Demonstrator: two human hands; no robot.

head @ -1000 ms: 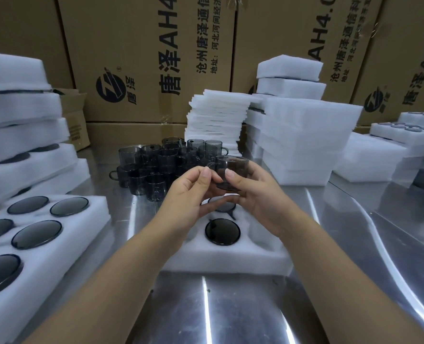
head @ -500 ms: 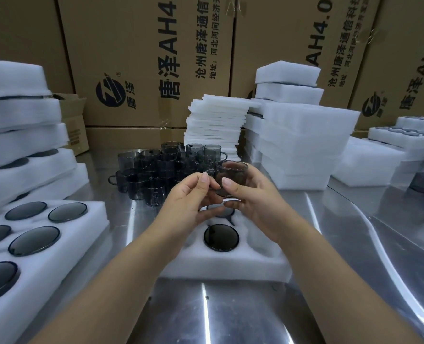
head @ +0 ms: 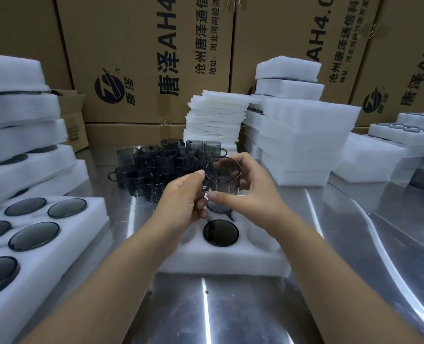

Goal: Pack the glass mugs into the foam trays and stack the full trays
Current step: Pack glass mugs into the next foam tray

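I hold a smoky grey glass mug (head: 222,175) in both hands above a white foam tray (head: 220,263) on the steel table. My right hand (head: 249,192) wraps round the mug's right side and bottom. My left hand (head: 184,198) pinches its left side near the handle. The mug's mouth tilts toward me. In the tray, one mug (head: 220,232) sits in the middle near hole and another (head: 218,209) lies partly hidden under my hands. A cluster of loose mugs (head: 161,167) stands behind.
A filled foam tray (head: 89,219) lies at the left, beside a leaning stack of full trays (head: 19,135). Thin foam sheets (head: 215,120) and empty trays (head: 300,140) are stacked behind. More trays (head: 404,135) stand at the right. Cardboard boxes (head: 143,58) wall the back.
Both hands have turned the mug, tipping its mouth toward me and lifting it slightly. The view has tilted down a little.
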